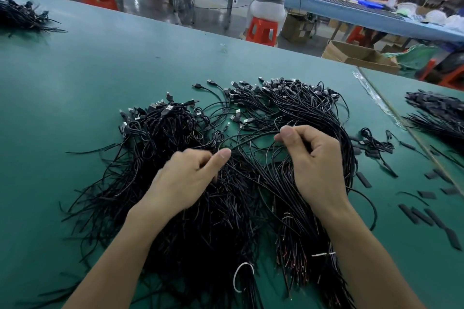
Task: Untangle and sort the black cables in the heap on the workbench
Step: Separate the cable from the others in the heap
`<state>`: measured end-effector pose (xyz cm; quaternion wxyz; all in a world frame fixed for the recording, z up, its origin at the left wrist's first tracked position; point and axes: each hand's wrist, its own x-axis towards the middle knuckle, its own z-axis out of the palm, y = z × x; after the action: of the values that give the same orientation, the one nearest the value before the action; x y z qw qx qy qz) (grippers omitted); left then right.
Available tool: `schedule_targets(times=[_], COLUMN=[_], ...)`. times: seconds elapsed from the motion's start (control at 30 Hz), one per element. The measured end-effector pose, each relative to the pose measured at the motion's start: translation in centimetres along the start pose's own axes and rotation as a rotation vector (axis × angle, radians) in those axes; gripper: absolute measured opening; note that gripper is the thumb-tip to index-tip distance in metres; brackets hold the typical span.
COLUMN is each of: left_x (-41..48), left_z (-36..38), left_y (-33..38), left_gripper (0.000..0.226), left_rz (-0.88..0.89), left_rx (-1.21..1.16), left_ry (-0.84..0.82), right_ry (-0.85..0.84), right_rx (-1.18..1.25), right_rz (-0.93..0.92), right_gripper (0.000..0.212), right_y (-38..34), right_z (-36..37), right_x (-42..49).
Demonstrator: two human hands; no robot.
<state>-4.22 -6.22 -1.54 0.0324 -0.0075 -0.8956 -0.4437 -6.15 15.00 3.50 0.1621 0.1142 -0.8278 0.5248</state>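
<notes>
I am leaning over the heap (163, 138) of black cables lying mid-tabletop (100, 70), my left hand (190, 173) curling its fingers round strands while my right hand (313, 158) is pinching one cable (251, 135) between thumb and forefinger.

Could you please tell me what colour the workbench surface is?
The workbench is teal green; head view.

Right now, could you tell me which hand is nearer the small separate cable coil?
Right. The right hand is just left of the coil; the left hand lies farther left.
</notes>
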Motion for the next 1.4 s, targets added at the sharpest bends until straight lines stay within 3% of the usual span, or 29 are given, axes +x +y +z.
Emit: schedule_targets(times=[0.07,0.2,0.3,0.37,0.47,0.57,0.7,0.83,0.93,1.03,1.1,1.2,1.27,1.33,1.4], left_x=[0.0,-0.7,-2.0,-2.7,-2.9,-2.0,-0.7,-0.3,-0.2,-0.7,-1.2,-1.8,-2.1,-2.1,-1.8], left_z=[-0.1,-0.8,-0.8,-0.7,-0.6,-0.4,0.8,1.9,2.3,2.5,2.3,1.7,0.9,0.1,-0.4], left_y=[-0.1,1.5,3.0,4.1,4.9,4.7,3.6,2.7,2.4,2.7,3.2,3.9,4.1,4.2,4.4], left_gripper=[0.073,0.062,0.051,0.046,0.043,0.041,0.043,0.041,0.041,0.049,0.059,0.072,0.067,0.058,0.051], left_rz=[-0.044,0.095,0.227,0.291,0.223,0.097,-0.001,0.035,0.07,0.085,0.05,-0.017,-0.023,0.014,0.046], left_rx=[-0.068,-0.419,-0.666,-0.882,-1.231,-1.384,-1.365,-1.218,-0.904,-0.58,-0.588,-0.775,-0.971,-1.141,-1.359], left_ry=[-0.197,-0.424,-0.751,-0.877,-0.812,-0.483,-0.083,0.021,0.111,0.007,-0.121,-0.38,-0.561,-0.617,-0.562], right_ry=[0.057,0.135,-0.009,-0.17,-0.482,-0.699,-0.744,-0.676,-0.638,-0.555,-0.48,-0.335,-0.312,-0.376,-0.474], right_rx=[0.036,0.074,0.089,0.064,0.015,-0.026,-0.134,-0.184,-0.182,-0.144,-0.063,0.064,0.094,0.099,0.06], right_rz=[-0.001,0.071,0.114,0.116,0.098,0.094,0.078,0.081,0.051,0.003,-0.032,-0.039,-0.017,0.032,0.072], right_gripper=[0.021,0.026,0.024,0.024,0.027,0.029,0.017,0.017,0.018,0.018,0.019,0.025,0.031,0.03,0.034], right_y=[0.0,0.4,0.4,0.2,-0.1,-0.3,-0.5,-0.9,-1.4,-1.8,-2.2,-2.4,-2.1,-1.9,-1.6], right_z=[-0.1,-0.3,0.3,1.1,2.0,2.4,2.4,2.1,1.7,1.0,0.4,0.2,0.7,1.6,2.2], right_x=[0.2,0.7,0.5,0.0,-1.2,-2.4,-3.0,-2.9,-2.8,-2.1,-1.4,-0.5,-0.4,-0.7,-1.4])
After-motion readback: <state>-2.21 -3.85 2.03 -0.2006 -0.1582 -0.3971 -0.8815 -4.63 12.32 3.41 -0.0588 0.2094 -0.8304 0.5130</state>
